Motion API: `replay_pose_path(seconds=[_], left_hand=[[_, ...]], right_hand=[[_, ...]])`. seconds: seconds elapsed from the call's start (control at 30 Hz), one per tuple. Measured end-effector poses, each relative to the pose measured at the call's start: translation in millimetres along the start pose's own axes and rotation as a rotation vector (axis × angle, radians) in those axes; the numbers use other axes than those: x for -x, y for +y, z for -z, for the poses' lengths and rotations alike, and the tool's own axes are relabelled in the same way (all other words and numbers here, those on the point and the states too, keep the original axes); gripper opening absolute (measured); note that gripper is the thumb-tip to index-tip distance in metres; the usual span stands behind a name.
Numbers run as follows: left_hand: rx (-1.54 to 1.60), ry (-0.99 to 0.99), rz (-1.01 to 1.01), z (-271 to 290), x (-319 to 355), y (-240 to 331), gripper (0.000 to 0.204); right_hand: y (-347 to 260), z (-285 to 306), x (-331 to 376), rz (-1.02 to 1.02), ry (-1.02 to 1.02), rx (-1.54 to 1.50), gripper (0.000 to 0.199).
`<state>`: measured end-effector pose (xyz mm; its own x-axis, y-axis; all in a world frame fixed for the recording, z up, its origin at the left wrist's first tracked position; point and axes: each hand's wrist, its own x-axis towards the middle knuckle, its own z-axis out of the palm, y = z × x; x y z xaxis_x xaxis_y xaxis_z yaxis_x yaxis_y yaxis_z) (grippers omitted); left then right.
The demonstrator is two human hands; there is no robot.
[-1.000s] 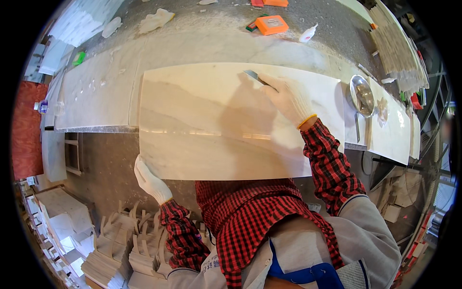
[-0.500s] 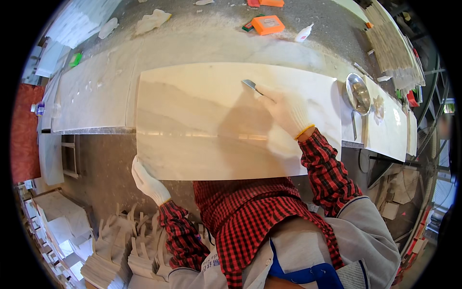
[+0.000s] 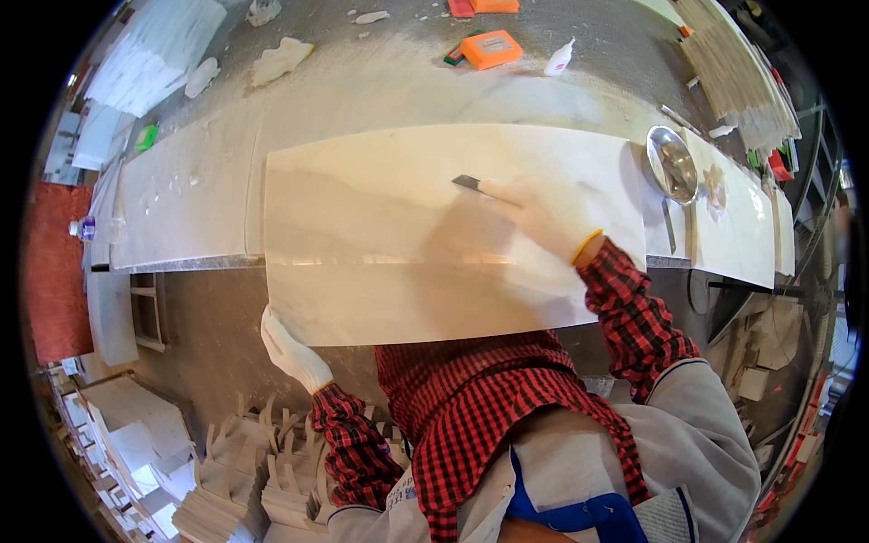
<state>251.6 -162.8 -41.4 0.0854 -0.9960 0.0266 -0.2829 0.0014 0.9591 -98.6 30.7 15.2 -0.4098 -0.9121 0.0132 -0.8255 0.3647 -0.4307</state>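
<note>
Leftmost, stacks of cut white stone pieces (image 3: pixel 235 480) down on the floor below the bench (image 3: pixel 181 204). Next, left hand (image 3: pixel 291 351), white-gloved, curled under the lower left corner of a large pale marble slab (image 3: pixel 407 244), gripping its near edge. Slab lying flat, far half on the bench, near half overhanging toward the body. Further right, right hand (image 3: pixel 534 217), also gloved, resting on the slab's upper surface, closed around a small dark-bladed scraper (image 3: pixel 467 183) with the blade tip touching the stone. Hands well apart, one at the corner, one on top. Beyond, at the far side of the bench, an orange block (image 3: pixel 491 49) and a small white bottle (image 3: pixel 558 60). Rightmost, a round metal dish (image 3: pixel 672 164) on the bench just beside the slab's right edge.
</note>
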Motion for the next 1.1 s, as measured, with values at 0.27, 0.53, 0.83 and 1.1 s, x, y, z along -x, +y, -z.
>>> replay_pose_path(seconds=[0.27, 0.53, 0.83, 1.1], left_hand=[[0.212, 0.188, 0.137, -25, 2, 24, 0.046], [0.316, 0.22, 0.166, -53, -22, 26, 0.049], [-0.135, 0.132, -0.052, -47, -49, 31, 0.053], [-0.05, -0.578, -0.527, -137, -54, 153, 0.047]], right_hand=[[93, 15, 24, -0.458, 0.413, -0.251, 0.036], [124, -4, 14, -0.377, 0.678, -0.15, 0.037], [133, -8, 13, -0.416, 0.72, -0.115, 0.036], [121, 5, 16, -0.459, 0.66, -0.173, 0.036]])
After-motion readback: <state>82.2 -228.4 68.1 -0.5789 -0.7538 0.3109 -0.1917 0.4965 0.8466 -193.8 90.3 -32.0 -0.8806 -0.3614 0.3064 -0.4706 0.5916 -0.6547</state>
